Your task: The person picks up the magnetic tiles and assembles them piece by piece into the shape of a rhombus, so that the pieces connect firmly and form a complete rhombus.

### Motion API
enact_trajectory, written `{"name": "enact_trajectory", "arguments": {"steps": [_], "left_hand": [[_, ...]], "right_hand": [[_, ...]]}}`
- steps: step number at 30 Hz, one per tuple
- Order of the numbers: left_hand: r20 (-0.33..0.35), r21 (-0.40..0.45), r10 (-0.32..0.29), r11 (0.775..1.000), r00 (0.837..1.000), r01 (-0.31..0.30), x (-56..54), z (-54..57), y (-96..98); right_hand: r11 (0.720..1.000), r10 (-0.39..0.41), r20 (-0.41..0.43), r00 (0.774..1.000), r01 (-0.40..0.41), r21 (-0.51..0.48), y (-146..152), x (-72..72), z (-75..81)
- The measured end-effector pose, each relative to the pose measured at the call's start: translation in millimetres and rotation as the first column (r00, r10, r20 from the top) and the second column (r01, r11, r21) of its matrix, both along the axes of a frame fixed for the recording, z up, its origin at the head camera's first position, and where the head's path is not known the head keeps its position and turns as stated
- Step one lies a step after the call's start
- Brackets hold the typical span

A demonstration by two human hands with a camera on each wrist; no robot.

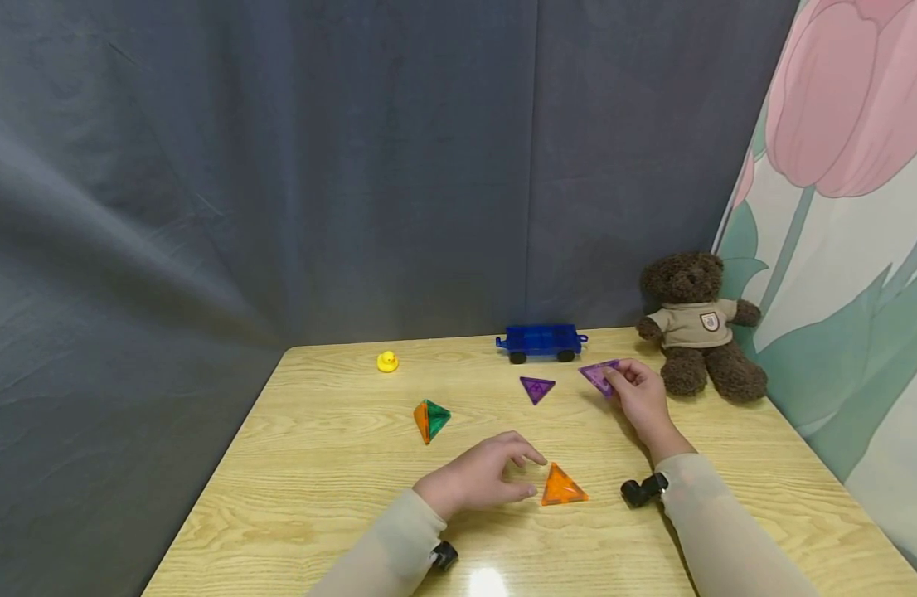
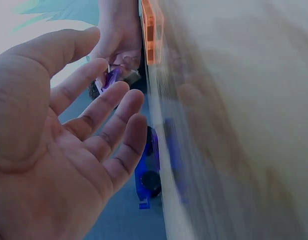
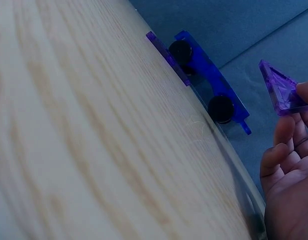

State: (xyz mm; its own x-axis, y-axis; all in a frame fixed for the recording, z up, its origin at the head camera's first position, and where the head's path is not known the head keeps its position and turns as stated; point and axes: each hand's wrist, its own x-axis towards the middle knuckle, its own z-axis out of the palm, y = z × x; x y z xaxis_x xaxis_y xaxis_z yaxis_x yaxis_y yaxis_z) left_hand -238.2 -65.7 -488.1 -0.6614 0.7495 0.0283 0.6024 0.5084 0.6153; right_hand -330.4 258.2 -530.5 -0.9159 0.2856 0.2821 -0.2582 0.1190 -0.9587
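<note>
My right hand (image 1: pixel 642 400) pinches a purple triangular tile (image 1: pixel 599 377) between thumb and fingers; in the right wrist view the same purple tile (image 3: pixel 283 90) is raised above the tabletop. A second purple triangle (image 1: pixel 536 389) lies flat on the table to its left. My left hand (image 1: pixel 490 471) hovers with fingers spread and nothing between them, as the left wrist view of the hand (image 2: pixel 69 135) also shows. Just right of its fingertips an orange triangular tile (image 1: pixel 561 487) lies on the wood. A small orange and green pyramid shape (image 1: pixel 432 421) stands beyond the left hand.
A blue wheeled wagon base (image 1: pixel 540 341) stands at the back of the table (image 1: pixel 317 464). Left of it is a yellow toy duck (image 1: pixel 387 361). A brown teddy bear (image 1: pixel 695 327) sits at the back right corner. A dark curtain (image 1: pixel 399 166) hangs behind.
</note>
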Motion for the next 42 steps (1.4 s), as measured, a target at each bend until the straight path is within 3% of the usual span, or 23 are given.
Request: {"name": "enact_trajectory", "arguments": {"steps": [6,29,37,42], "left_hand": [[-0.012,-0.02,-0.029,0.999,1.0,0.029,0.1,-1.1,5.2],[0.152,0.037,-0.037,0.999,0.988,0.032,-3.1,-10.7,16.5],[0.135,0.025,-0.026,0.999,0.99,0.023,-4.5,-14.0,16.2],[0.076,0.031,-0.051,0.998,0.996,0.049,-7.2,-16.7,14.6]], "right_hand": [[1.0,0.013,0.019,1.0,-0.013,0.012,3,-0.7,0.3],[1.0,0.014,-0.004,1.0,-0.014,-0.01,1,-1.2,-2.0],[1.0,0.015,-0.022,1.0,-0.015,-0.006,2,-1.8,-2.9],[1.0,0.019,-0.016,1.0,-0.02,-0.005,2,-1.1,-2.0]]}}
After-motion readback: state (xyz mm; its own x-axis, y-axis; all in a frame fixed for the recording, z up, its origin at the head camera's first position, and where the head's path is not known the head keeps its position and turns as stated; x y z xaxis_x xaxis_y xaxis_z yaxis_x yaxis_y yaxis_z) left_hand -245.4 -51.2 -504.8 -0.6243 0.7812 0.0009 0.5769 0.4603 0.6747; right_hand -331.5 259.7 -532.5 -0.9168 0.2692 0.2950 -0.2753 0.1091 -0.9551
